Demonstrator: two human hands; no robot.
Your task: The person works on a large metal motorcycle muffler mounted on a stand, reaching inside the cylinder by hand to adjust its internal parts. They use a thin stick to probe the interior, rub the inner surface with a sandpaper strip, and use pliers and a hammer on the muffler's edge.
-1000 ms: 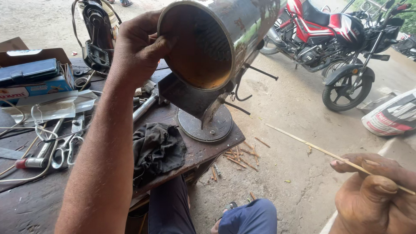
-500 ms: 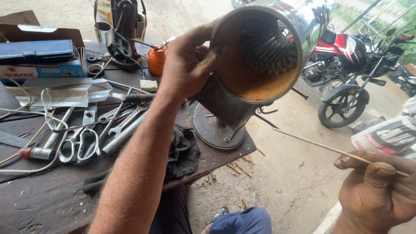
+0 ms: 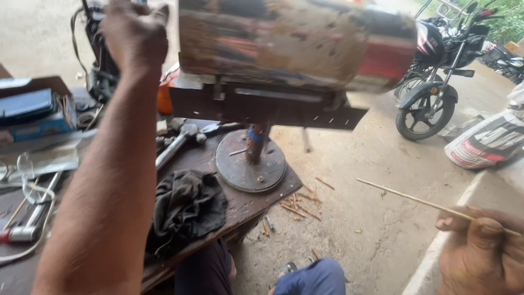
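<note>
Gripping drum (image 3: 295,43) end, left hand (image 3: 134,33) closed; right hand (image 3: 483,254) pinching thin stick (image 3: 415,201) over open floor.

Single head cam, looks down-fwd, close over workbench (image 3: 240,210), dirt yard and motorcycle (image 3: 436,82) beyond.

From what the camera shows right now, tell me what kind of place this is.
Probably an open-air roadside repair workshop: a worn wooden workbench strewn with hand tools, a metal drum mounted on a round-based stand, and motorcycles parked on bare ground.
</note>
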